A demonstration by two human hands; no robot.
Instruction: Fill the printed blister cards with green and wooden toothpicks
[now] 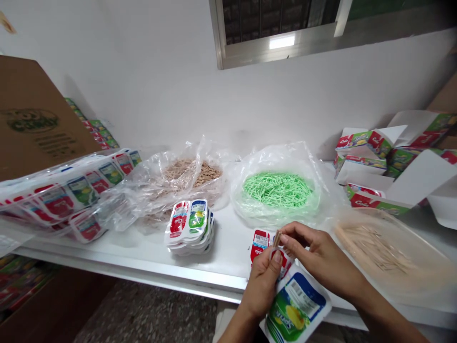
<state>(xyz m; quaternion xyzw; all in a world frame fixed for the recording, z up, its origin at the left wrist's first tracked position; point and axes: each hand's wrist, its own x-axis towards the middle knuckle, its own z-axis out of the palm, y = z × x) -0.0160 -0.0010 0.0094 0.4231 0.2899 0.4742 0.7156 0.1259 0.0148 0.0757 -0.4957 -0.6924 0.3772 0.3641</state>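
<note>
My left hand (pixel 260 283) is closed on a double candy sachet with a red cola side and a green lemon side (pixel 293 309), which hangs tilted over the table's front edge. In a pinch between thumb and fingers, my right hand (pixel 317 255) has thin brown sticks (pixel 276 239). Their lower ends meet the sachet's top beside my left thumb; whether they are inside it I cannot tell. Just behind my left hand, another red cola sachet (pixel 260 242) lies on the white table, partly hidden. A stack of double sachets (pixel 189 223) sits farther left.
Behind lie clear bags of brown sticks (pixel 207 174) and green sticks (pixel 278 189). A shallow plastic tray (pixel 348 238) with loose brown sticks is at right, below opened display boxes (pixel 378 200). At left are a long bag of sachets (pixel 82 190) and a cardboard carton (pixel 43 119).
</note>
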